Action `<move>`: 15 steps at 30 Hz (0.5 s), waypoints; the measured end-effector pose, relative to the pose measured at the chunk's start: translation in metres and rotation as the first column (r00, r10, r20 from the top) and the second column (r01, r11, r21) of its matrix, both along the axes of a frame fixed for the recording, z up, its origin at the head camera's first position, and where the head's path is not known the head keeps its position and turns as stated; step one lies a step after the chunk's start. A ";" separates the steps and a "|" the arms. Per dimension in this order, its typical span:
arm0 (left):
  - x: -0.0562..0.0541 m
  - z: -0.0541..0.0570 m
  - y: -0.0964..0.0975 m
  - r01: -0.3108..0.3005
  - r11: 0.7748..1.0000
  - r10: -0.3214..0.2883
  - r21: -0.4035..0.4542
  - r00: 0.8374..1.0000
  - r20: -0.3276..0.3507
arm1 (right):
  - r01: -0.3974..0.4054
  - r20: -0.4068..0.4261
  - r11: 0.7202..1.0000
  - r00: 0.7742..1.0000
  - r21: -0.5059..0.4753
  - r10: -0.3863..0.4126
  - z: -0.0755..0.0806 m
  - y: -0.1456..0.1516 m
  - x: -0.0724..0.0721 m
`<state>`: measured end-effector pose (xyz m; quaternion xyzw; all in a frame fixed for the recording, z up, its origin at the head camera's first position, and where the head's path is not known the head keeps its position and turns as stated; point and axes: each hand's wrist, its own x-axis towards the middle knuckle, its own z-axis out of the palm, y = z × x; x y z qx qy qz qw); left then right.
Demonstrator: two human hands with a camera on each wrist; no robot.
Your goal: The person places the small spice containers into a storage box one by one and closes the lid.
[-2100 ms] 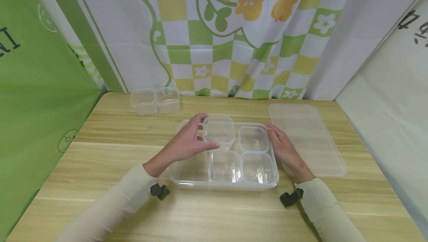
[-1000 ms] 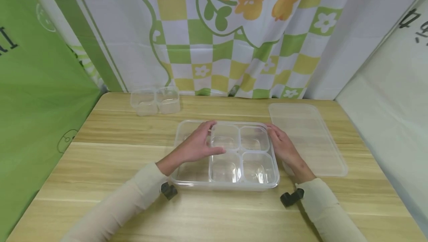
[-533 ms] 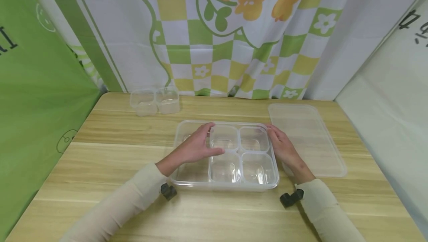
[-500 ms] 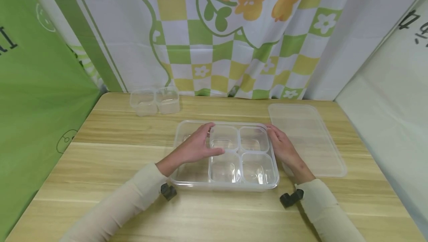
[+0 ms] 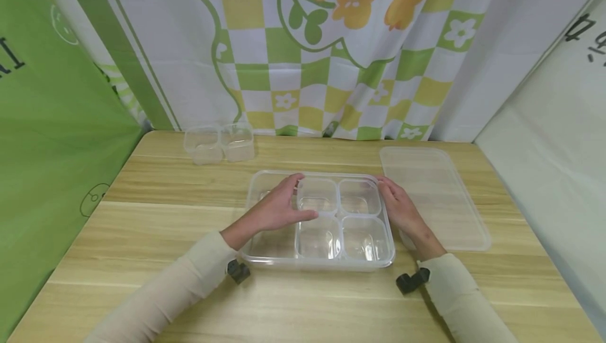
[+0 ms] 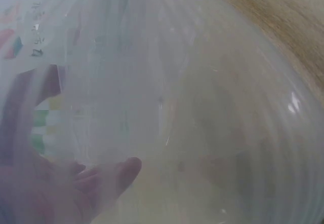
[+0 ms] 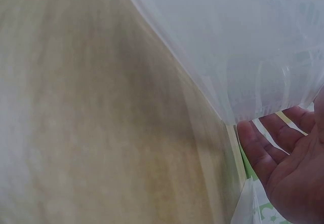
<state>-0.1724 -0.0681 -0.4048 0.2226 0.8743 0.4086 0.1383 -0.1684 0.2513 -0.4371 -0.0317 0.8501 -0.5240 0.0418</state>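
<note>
A large clear plastic food storage box [image 5: 273, 243] lies in the middle of the table, holding several small clear containers in its right part. At the far-left one of these, a small container [image 5: 318, 193], my left hand [image 5: 274, 207] holds the rim between thumb in front and fingers behind. Through cloudy plastic, the left wrist view shows blurred fingers [image 6: 114, 181]. My right hand [image 5: 402, 207] holds the box's far right corner. In the right wrist view its fingertips [image 7: 248, 133] lie against the translucent wall of the box [image 7: 243, 41].
Two small clear containers [image 5: 220, 145] stand together at the table's back left. A flat translucent lid [image 5: 437, 201] lies right of the box, close beside my right hand. Behind the wooden table [image 5: 303, 311] hangs a checked, flowered curtain [image 5: 322, 74].
Since the oldest frame, my left hand has moved right and lowered the small container into the far row of the box. In the last second nothing has visibly shifted. My right hand has stayed put.
</note>
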 end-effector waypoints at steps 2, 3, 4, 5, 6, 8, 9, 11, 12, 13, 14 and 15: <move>0.000 0.000 0.000 -0.001 1.000 0.001 -0.004 1.000 -0.003 | 0.001 0.003 1.000 1.000 0.001 -0.001 0.000 0.000 0.000; 0.000 0.000 0.000 -0.002 1.000 0.002 -0.004 1.000 -0.003 | 0.001 0.004 1.000 1.000 0.001 -0.001 0.000 0.000 0.000; 0.000 0.000 0.000 -0.003 1.000 0.003 -0.005 1.000 -0.004 | 0.000 0.003 1.000 1.000 0.002 -0.001 0.000 0.000 -0.001; 0.000 0.000 0.000 -0.004 1.000 0.004 -0.006 1.000 -0.004 | 0.000 0.002 1.000 1.000 0.003 0.000 -0.001 0.001 -0.001; 0.001 0.001 0.001 -0.005 1.000 0.005 -0.009 1.000 -0.004 | 0.000 0.001 1.000 1.000 0.006 0.000 -0.001 0.001 -0.001; 0.001 0.001 0.001 -0.006 1.000 0.006 -0.014 1.000 -0.002 | 0.000 0.000 1.000 1.000 0.006 0.000 0.000 0.000 -0.001; 0.001 0.001 0.001 -0.006 1.000 0.006 -0.015 1.000 -0.001 | 0.001 0.001 1.000 1.000 0.003 -0.001 0.000 0.000 -0.001; 0.001 0.001 0.001 -0.008 1.000 0.008 -0.016 1.000 0.000 | 0.003 0.005 1.000 1.000 -0.001 -0.003 0.001 -0.001 0.000; 0.001 0.001 0.001 -0.008 1.000 0.008 -0.018 1.000 0.000 | 0.004 0.006 1.000 1.000 -0.001 -0.004 0.001 -0.001 0.000; 0.001 0.001 0.001 -0.009 1.000 0.009 -0.019 1.000 -0.003 | 0.005 0.008 1.000 1.000 -0.003 -0.004 0.001 -0.001 0.000; 0.001 0.002 0.001 -0.010 1.000 0.009 -0.020 1.000 -0.006 | 0.004 0.009 1.000 1.000 -0.003 -0.004 0.001 -0.001 0.000; 0.001 0.002 0.001 -0.010 1.000 0.010 -0.022 1.000 -0.009 | 0.003 0.010 1.000 1.000 -0.003 -0.003 0.001 -0.001 0.000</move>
